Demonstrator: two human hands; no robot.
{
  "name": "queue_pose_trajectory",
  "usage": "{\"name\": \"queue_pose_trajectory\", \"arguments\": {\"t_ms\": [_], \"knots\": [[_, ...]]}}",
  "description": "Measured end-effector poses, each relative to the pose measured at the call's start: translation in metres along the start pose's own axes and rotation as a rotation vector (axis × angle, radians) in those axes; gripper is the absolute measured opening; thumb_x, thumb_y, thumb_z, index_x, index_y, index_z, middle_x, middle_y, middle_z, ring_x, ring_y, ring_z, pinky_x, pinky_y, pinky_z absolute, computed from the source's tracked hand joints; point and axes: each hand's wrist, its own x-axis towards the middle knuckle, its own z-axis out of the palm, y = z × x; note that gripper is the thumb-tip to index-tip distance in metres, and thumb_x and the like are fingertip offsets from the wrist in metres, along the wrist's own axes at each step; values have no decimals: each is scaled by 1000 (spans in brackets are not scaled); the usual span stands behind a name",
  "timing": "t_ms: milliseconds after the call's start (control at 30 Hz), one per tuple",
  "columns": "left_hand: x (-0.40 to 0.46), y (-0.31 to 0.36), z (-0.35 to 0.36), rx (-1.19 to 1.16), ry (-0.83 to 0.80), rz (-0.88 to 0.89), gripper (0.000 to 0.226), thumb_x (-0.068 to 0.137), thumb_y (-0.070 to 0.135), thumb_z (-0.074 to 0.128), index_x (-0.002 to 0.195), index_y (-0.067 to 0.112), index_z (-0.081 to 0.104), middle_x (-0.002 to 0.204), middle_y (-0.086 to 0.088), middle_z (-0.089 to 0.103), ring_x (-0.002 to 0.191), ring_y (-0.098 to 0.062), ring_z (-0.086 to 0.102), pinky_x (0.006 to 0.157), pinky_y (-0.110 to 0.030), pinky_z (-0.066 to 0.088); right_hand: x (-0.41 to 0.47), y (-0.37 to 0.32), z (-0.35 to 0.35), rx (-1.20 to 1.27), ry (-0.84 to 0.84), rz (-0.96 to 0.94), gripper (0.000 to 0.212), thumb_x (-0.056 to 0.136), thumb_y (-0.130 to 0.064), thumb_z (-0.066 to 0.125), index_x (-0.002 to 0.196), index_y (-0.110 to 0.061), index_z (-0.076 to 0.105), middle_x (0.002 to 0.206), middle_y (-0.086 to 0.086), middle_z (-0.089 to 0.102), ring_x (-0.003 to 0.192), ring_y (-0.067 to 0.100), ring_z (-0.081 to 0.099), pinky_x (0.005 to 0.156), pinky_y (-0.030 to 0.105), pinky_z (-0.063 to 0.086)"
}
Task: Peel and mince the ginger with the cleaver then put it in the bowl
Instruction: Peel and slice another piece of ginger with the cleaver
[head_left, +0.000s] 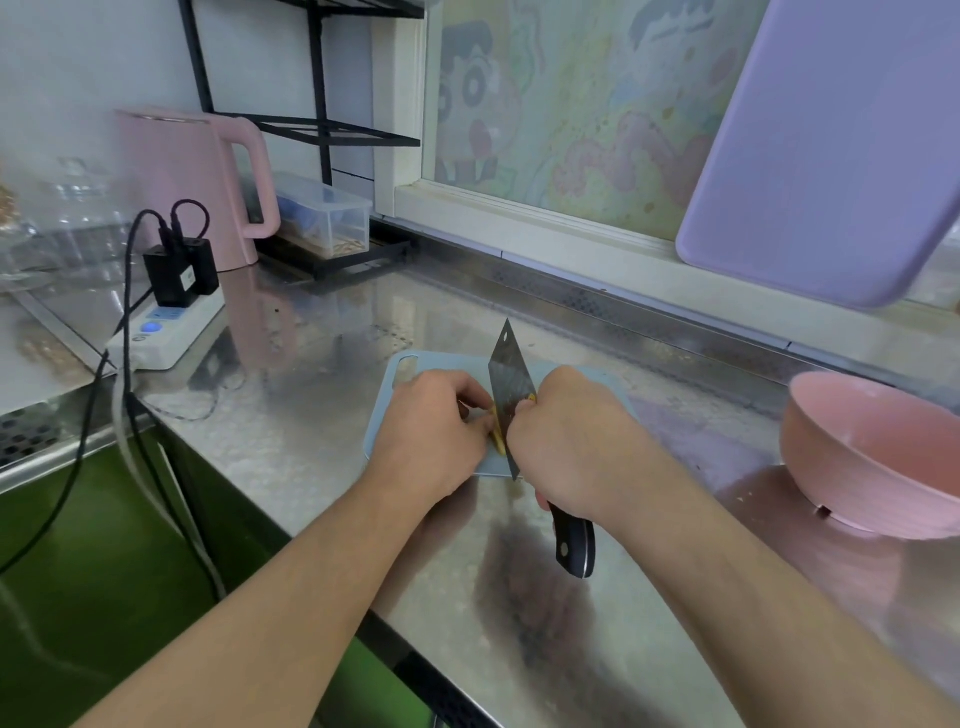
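A small pale-blue cutting board (402, 376) lies on the steel counter. On it sits a yellowish piece of ginger (497, 440), mostly hidden between my hands. My left hand (434, 428) has its fingers curled over the ginger and holds it down. My right hand (569, 441) grips the cleaver (508, 387) by its black handle, near the blade. The blade stands edge-down against the ginger, right beside my left fingertips. An empty pink bowl (872, 457) stands on the counter to the right.
A white power strip (166, 332) with black plugs and cables lies at the left. Behind it stand a pink kettle (192, 176), a clear plastic box (324, 213) and a black rack. A lilac board (831, 150) leans by the window at the upper right.
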Motion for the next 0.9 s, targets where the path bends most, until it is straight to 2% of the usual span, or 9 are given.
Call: {"name": "queue_pose_trajectory", "arguments": {"t_ms": [67, 133, 233, 333, 433, 500, 633, 800, 900], "knots": [[0, 0, 0, 4, -2, 12, 14, 89, 15, 73, 89, 28, 79, 72, 16, 64, 68, -4, 62, 56, -16, 46, -2, -1, 0, 125, 13, 46, 29, 99, 1, 46, 73, -8, 36, 69, 4, 28, 59, 17, 18, 47, 31, 18], [-1, 0, 0, 23, -4, 22, 14, 91, 17, 72, 88, 28, 79, 71, 17, 64, 65, -3, 61, 49, -9, 38, -3, -3, 0, 380, 8, 172, 18, 100, 0, 46, 85, -9, 47, 69, 3, 32, 58, 17, 24, 46, 29, 20], [-1, 0, 0, 49, 3, 52, 15, 91, 16, 70, 85, 29, 77, 72, 15, 67, 66, -4, 62, 48, -9, 38, 1, -1, 6, 689, 17, 274, 26, 103, -12, 45, 78, -14, 48, 71, 1, 45, 64, 23, 51, 51, 25, 39], [-2, 1, 1, 48, 9, 79, 18, 90, 13, 69, 80, 28, 74, 69, 14, 65, 66, -5, 60, 50, -9, 34, 5, 1, 10, 852, 51, 361, 26, 103, -21, 45, 78, -14, 46, 72, 2, 51, 78, 30, 61, 61, 25, 49], [-2, 0, 1, 49, 3, 90, 19, 90, 12, 68, 78, 26, 73, 68, 14, 62, 65, -6, 59, 52, -14, 35, 4, 0, 12, 898, 60, 375, 20, 103, -22, 44, 89, -10, 52, 73, 2, 51, 76, 28, 58, 62, 26, 50], [-2, 0, 2, 47, 6, 99, 18, 91, 13, 69, 78, 25, 74, 70, 13, 64, 67, -7, 60, 53, -16, 38, 3, 3, 11, 888, 47, 375, 19, 103, -22, 44, 92, -9, 53, 75, 4, 55, 76, 28, 60, 66, 32, 54], [-1, -1, 3, 44, 13, 110, 17, 92, 15, 71, 78, 26, 75, 74, 14, 70, 73, -7, 65, 64, -25, 55, 1, 5, 8, 888, 20, 363, 18, 103, -18, 46, 92, -7, 56, 91, 17, 67, 85, 35, 70, 81, 43, 62], [0, -3, 3, 28, 13, 109, 17, 92, 17, 73, 78, 26, 75, 74, 15, 71, 75, -6, 67, 69, -28, 59, 4, 6, 10, 899, 3, 353, 18, 102, -17, 46, 91, -7, 56, 93, 19, 69, 84, 35, 69, 83, 45, 62], [-1, -4, 4, 21, 12, 106, 16, 92, 16, 73, 80, 27, 75, 75, 15, 71, 76, -5, 67, 69, -26, 58, 8, 4, 14, 928, 14, 397, 18, 101, -20, 48, 92, -7, 57, 88, 14, 65, 77, 30, 64, 78, 40, 62]]}}
